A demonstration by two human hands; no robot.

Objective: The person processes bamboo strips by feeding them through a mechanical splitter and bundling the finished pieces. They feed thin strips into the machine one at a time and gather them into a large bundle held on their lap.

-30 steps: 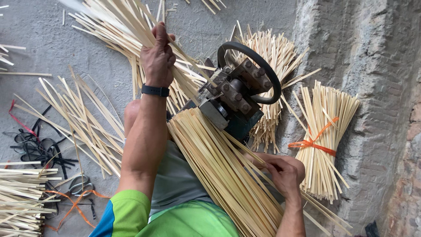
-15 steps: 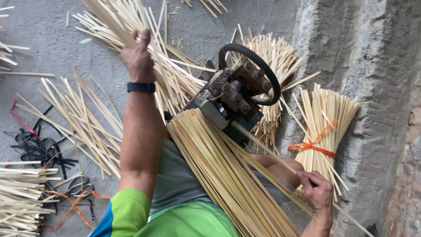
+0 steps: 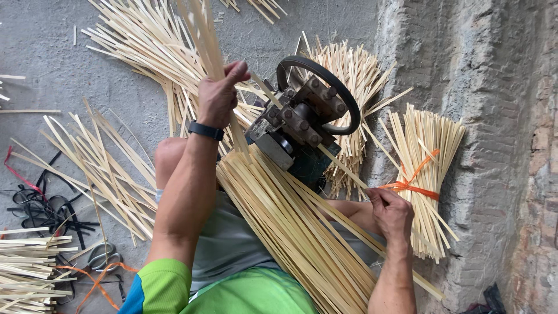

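My left hand (image 3: 218, 96), with a black wristband, grips a thin bamboo strip (image 3: 200, 29) that rises blurred toward the top of the view. My right hand (image 3: 390, 214) pinches the near end of another strip (image 3: 343, 168) that runs into the small metal machine (image 3: 290, 125) with a black belt wheel (image 3: 319, 93). A thick bundle of bamboo strips (image 3: 290, 232) lies across my lap, slanting from the machine toward the lower right.
A tied bundle with an orange band (image 3: 421, 174) leans on the rough wall (image 3: 494, 145) at the right. Loose strips (image 3: 99, 168) cover the grey floor at the left. Black straps (image 3: 40, 203), scissors (image 3: 104, 256) and stacked strips (image 3: 29, 267) lie at lower left.
My left hand rose, then came back toward the machine with a strip in its grip. My right hand moved right and lower, then slightly back, holding a strip fed into the machine.
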